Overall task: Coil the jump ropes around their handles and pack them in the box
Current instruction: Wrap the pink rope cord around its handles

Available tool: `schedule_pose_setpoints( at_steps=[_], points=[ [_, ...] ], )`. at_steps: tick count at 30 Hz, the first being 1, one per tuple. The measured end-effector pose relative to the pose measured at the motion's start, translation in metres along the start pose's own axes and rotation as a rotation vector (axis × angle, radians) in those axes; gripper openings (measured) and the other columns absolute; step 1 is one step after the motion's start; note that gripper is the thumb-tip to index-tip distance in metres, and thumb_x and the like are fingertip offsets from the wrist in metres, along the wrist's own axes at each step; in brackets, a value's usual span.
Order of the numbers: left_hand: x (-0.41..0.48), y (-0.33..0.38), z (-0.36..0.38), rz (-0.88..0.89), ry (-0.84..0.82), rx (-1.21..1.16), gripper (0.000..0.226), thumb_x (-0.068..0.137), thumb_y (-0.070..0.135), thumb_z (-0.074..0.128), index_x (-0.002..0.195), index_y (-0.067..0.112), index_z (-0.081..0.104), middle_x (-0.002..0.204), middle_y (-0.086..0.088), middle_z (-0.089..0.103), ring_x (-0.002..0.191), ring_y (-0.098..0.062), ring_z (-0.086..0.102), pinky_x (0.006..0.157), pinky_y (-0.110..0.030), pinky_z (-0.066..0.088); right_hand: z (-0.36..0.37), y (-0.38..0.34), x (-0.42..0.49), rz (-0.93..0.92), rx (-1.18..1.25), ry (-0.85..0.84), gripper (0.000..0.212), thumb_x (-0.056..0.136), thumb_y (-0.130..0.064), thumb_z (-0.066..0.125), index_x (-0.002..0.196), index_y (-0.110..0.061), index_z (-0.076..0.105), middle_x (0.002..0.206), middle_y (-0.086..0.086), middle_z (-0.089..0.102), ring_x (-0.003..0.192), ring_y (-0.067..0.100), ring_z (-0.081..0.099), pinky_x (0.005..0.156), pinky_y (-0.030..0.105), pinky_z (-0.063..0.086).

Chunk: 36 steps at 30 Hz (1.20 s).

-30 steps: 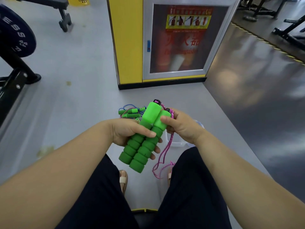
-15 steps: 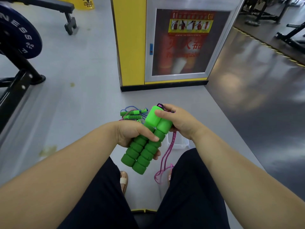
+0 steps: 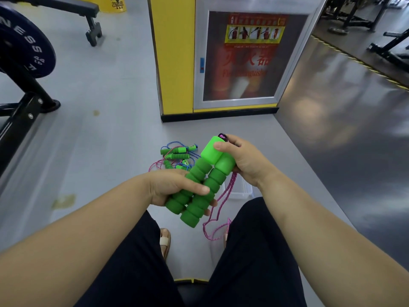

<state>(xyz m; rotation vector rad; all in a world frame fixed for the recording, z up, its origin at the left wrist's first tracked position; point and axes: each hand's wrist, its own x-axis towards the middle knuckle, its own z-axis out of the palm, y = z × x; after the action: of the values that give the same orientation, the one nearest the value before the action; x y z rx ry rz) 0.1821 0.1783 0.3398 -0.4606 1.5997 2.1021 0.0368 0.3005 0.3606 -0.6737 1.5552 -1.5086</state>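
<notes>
Two ribbed green foam handles (image 3: pixel 199 185) of one jump rope lie side by side above my lap. My left hand (image 3: pixel 172 187) grips their lower part, thumb across the front. My right hand (image 3: pixel 241 162) holds the lighter green top ends, fingers curled round them. The pink rope (image 3: pixel 218 209) hangs from under my right hand and loops down between my knees. Beyond my hands, more jump ropes (image 3: pixel 177 156) with green handles and blue and pink cords lie tangled on the grey floor. A clear plastic box (image 3: pixel 241 191) sits on the floor, mostly hidden behind my hands and right knee.
A yellow pillar with a fire extinguisher cabinet (image 3: pixel 239 58) stands straight ahead. A weight plate on a black rack (image 3: pixel 22 54) is at the left, a bench (image 3: pixel 88 18) behind it. Darker glossy flooring (image 3: pixel 343 129) runs along the right. My sandalled foot (image 3: pixel 164 242) shows between my knees.
My right hand has shifted up over the top ends of the handles. The handles and the hanging pink rope have stayed almost in place; the camera has tilted slightly.
</notes>
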Motion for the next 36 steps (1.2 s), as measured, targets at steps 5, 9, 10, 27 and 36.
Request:
schedule_pose_setpoints(
  at_steps=[5, 9, 10, 27, 36],
  points=[
    [-0.005, 0.005, -0.001, 0.017, 0.067, 0.000, 0.021, 0.066, 0.010, 0.070, 0.087, 0.007, 0.071, 0.085, -0.013, 0.072, 0.072, -0.027, 0.070, 0.072, -0.042, 0.058, -0.012, 0.008, 0.001, -0.020, -0.070, -0.024, 0.041, 0.082, -0.055, 0.055, 0.096, -0.016, 0.058, 0.069, 0.001, 0.047, 0.056, 0.010, 0.042, 0.055, 0.023, 0.035],
    [-0.017, 0.013, -0.009, 0.100, -0.060, -0.182, 0.050, 0.040, 0.022, 0.093, 0.084, 0.008, 0.075, 0.083, -0.015, 0.071, 0.070, -0.028, 0.069, 0.061, -0.040, 0.057, -0.026, 0.024, -0.005, -0.057, 0.002, 0.039, 0.028, 0.094, -0.034, 0.039, 0.088, -0.014, 0.058, 0.065, 0.002, 0.044, 0.047, 0.006, 0.029, 0.051, 0.021, 0.027],
    [-0.017, 0.015, -0.009, 0.133, -0.064, -0.236, 0.053, 0.039, 0.022, 0.093, 0.086, 0.008, 0.075, 0.083, -0.014, 0.070, 0.070, -0.027, 0.069, 0.061, -0.038, 0.057, -0.024, 0.031, -0.006, -0.061, 0.000, 0.085, 0.024, 0.096, -0.027, 0.041, 0.087, -0.013, 0.059, 0.065, 0.004, 0.041, 0.046, 0.006, 0.027, 0.050, 0.021, 0.024],
    [0.001, 0.067, -0.006, -0.218, 0.875, 1.630, 0.017, 0.085, 0.017, 0.051, 0.100, 0.015, 0.059, 0.084, 0.000, 0.050, 0.076, -0.024, 0.050, 0.064, -0.029, 0.042, 0.032, -0.039, -0.011, -0.159, -1.680, -0.195, 0.028, 0.100, -0.035, 0.033, 0.089, -0.015, 0.049, 0.085, 0.007, 0.053, 0.078, 0.026, 0.049, 0.062, 0.032, 0.038],
    [-0.002, 0.072, 0.026, -0.062, 0.572, 2.124, 0.022, 0.090, 0.010, 0.046, 0.105, 0.019, 0.059, 0.088, 0.002, 0.058, 0.075, -0.023, 0.052, 0.059, -0.027, 0.036, 0.012, -0.088, -0.012, -0.331, -1.533, -0.321, 0.017, 0.084, -0.035, 0.065, 0.097, -0.028, 0.072, 0.088, -0.007, 0.071, 0.080, 0.011, 0.060, 0.070, 0.030, 0.047]
  ],
)
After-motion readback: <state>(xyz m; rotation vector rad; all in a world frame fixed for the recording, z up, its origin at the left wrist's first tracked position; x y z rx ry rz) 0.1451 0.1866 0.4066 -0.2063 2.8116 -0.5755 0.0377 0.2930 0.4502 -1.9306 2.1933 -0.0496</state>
